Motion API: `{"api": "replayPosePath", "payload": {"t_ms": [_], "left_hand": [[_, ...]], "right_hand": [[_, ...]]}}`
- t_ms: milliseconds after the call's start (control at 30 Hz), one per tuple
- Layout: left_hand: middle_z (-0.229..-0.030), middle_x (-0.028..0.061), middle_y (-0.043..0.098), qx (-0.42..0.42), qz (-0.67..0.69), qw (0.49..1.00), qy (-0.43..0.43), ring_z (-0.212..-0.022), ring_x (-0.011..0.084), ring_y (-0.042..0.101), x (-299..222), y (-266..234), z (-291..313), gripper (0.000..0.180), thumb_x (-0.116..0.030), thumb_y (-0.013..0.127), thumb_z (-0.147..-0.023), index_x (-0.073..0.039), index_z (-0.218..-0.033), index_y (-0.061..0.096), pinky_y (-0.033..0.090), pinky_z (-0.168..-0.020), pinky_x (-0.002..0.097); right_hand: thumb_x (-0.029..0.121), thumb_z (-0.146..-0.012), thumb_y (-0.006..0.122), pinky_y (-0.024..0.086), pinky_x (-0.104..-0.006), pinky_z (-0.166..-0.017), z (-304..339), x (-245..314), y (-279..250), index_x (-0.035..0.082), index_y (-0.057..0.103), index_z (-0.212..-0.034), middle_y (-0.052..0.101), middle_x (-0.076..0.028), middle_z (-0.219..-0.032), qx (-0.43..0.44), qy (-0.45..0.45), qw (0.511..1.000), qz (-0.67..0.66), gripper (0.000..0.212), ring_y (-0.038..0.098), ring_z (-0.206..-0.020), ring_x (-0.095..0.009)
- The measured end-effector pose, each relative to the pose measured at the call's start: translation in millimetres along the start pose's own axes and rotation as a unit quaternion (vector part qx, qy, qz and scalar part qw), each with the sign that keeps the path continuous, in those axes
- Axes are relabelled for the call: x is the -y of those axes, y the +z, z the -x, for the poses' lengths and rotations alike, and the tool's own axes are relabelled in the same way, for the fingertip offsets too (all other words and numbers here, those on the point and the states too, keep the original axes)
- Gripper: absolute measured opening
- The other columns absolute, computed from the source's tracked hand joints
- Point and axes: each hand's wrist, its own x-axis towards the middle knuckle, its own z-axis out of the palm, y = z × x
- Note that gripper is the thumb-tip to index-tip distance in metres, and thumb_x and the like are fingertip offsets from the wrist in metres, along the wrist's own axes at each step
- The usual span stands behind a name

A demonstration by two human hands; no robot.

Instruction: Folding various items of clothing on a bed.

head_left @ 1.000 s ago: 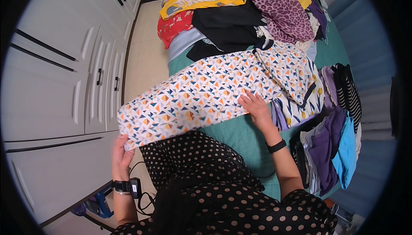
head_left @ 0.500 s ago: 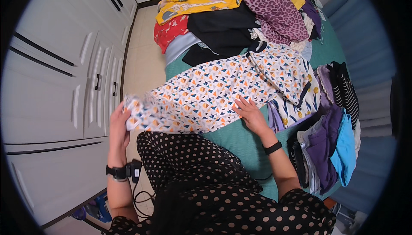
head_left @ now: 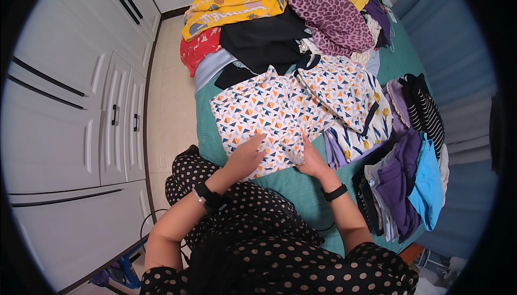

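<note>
A white garment printed with small orange and blue triangles (head_left: pixel 269 112) lies folded over on the teal bed cover (head_left: pixel 301 187). My left hand (head_left: pixel 245 157) rests flat on its near edge, fingers spread. My right hand (head_left: pixel 311 157) presses on the same garment's near right part, beside the fold. Neither hand grips the cloth. Both wrists wear black bands.
A heap of loose clothes, yellow (head_left: pixel 231 4), red (head_left: pixel 199 50), black (head_left: pixel 264 39) and purple leopard print (head_left: pixel 328 9), fills the far bed. Folded stacks in purple and blue (head_left: pixel 409 182) and a striped piece (head_left: pixel 425 112) lie on the right. White cupboards (head_left: pixel 81 112) stand left.
My left hand carried the garment's left end over to the right, folding it in half, and let go. Both hands now lie flat on the folded piece.
</note>
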Motion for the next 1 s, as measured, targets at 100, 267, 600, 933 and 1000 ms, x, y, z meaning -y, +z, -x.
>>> {"api": "replayPosePath", "payload": {"t_ms": [100, 267, 600, 933, 1000], "left_hand": [[-0.119, 0.0244, 0.055, -0.091, -0.061, 0.992, 0.058, -0.108, 0.0365, 0.055, 19, -11, 2, 0.042, -0.008, 0.058, -0.084, -0.001, -0.125, 0.05, 0.044, -0.093, 0.0379], [-0.121, 0.0173, 0.057, -0.188, -0.131, 0.972, -0.044, -0.12, 0.0365, 0.045, 37, -49, -25, 0.04, 0.0, 0.055, -0.08, -0.003, -0.119, 0.054, 0.038, -0.101, 0.0388], [-0.147, 0.015, 0.03, -0.125, -0.226, 0.958, -0.125, -0.138, 0.0385, 0.019, 63, -42, -67, 0.059, -0.014, 0.06, -0.083, -0.011, -0.137, 0.038, 0.021, -0.099, 0.0707], [-0.135, 0.0225, 0.04, -0.28, -0.041, 0.951, -0.125, -0.127, 0.0395, 0.037, 83, -12, -17, 0.06, -0.003, 0.06, -0.076, -0.001, -0.132, 0.039, 0.03, -0.107, 0.0391], [-0.13, 0.0208, 0.044, -0.269, 0.0, 0.95, -0.158, -0.12, 0.0357, 0.044, 83, -15, -10, 0.061, -0.004, 0.061, -0.076, -0.001, -0.132, 0.039, 0.034, -0.103, 0.0385]], "right_hand": [[0.011, -0.083, 0.056, 0.036, -0.0379, -0.102, 6, -14, 6, 0.006, 0.061, -0.115, 0.061, -0.013, -0.116, -0.039, 0.1, 0.984, -0.143, 0.033, 0.054, -0.11, -0.029], [0.022, -0.092, 0.055, 0.045, -0.024, -0.084, 5, -38, 5, -0.003, 0.059, -0.113, 0.063, -0.007, -0.104, -0.1, 0.391, 0.723, -0.56, 0.033, 0.057, -0.091, -0.012], [0.012, -0.076, 0.066, 0.05, -0.0313, -0.063, 4, -25, -43, 0.006, 0.066, -0.098, 0.067, -0.01, -0.075, -0.171, 0.286, 0.936, -0.112, 0.022, 0.065, -0.067, -0.022], [0.02, -0.076, 0.068, 0.046, -0.0391, -0.083, -28, -89, -182, 0.006, 0.063, -0.105, 0.06, -0.016, -0.103, -0.405, 0.252, 0.846, 0.239, 0.032, 0.058, -0.097, -0.03], [0.025, -0.073, 0.071, 0.043, -0.0416, -0.088, -23, -106, -184, 0.006, 0.057, -0.115, 0.056, -0.018, -0.111, -0.383, 0.339, 0.839, 0.187, 0.048, 0.053, -0.106, -0.033]]}}
